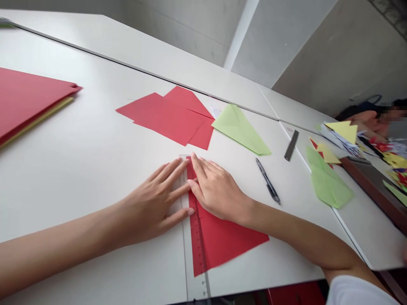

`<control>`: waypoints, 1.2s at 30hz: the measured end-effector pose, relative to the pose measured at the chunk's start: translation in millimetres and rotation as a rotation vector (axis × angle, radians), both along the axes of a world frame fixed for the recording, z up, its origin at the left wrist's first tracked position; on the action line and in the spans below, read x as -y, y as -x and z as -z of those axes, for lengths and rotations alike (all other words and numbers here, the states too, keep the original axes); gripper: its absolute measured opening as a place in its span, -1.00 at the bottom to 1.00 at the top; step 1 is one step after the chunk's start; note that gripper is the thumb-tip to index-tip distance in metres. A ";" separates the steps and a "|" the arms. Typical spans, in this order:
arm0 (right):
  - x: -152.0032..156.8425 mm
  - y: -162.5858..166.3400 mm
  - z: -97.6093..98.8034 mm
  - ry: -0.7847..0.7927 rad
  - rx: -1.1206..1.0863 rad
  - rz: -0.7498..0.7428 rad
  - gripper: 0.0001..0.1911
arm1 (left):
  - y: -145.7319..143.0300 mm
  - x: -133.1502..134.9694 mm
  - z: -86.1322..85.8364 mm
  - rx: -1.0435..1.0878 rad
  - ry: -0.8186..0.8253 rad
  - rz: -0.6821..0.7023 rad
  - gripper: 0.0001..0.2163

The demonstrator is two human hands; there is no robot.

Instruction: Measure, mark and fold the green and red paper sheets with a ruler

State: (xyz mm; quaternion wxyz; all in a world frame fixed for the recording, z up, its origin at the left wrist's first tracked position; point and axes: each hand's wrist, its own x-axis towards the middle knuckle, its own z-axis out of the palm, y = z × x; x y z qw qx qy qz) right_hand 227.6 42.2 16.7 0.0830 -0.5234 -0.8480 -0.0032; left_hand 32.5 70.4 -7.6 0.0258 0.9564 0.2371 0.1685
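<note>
My left hand point(157, 197) lies flat with fingers stretched out, pressing on a clear plastic ruler point(195, 271) that runs from the table's near edge away from me. My right hand point(214, 186) lies flat too, fingers together, pressing the upper end of a red paper sheet point(229, 239) against the ruler's edge. The red paper sits partly under the transparent ruler. Both hands meet at the ruler's far end.
On the white table point(95, 148) lie red paper pieces point(171, 114), a folded green paper point(240, 129), a black pen point(269, 182), a dark ruler point(291, 145), and a red paper stack point(25, 99) at left. Coloured papers point(327, 182) and another person sit at right.
</note>
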 end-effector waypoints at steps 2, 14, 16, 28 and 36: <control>11.2 -3.7 3.1 -0.030 0.058 0.034 -0.35 | 0.0 -2.5 0.2 0.000 0.009 0.019 -0.54; 95.8 -41.8 16.9 -0.115 0.191 0.285 -0.34 | -0.3 -16.5 8.1 0.074 -0.033 0.212 -0.61; 109.1 -52.6 20.1 -0.133 0.183 0.315 -0.35 | -0.3 -16.6 8.3 0.061 -0.054 0.248 -0.64; 177.5 -4.6 16.3 -0.185 -0.132 0.128 -0.27 | -4.2 -7.1 -20.3 -0.042 -0.134 0.075 -0.67; 174.3 -0.9 28.4 -0.114 -0.116 0.048 -0.39 | 3.7 -19.7 -22.3 -0.160 -0.198 0.133 -0.59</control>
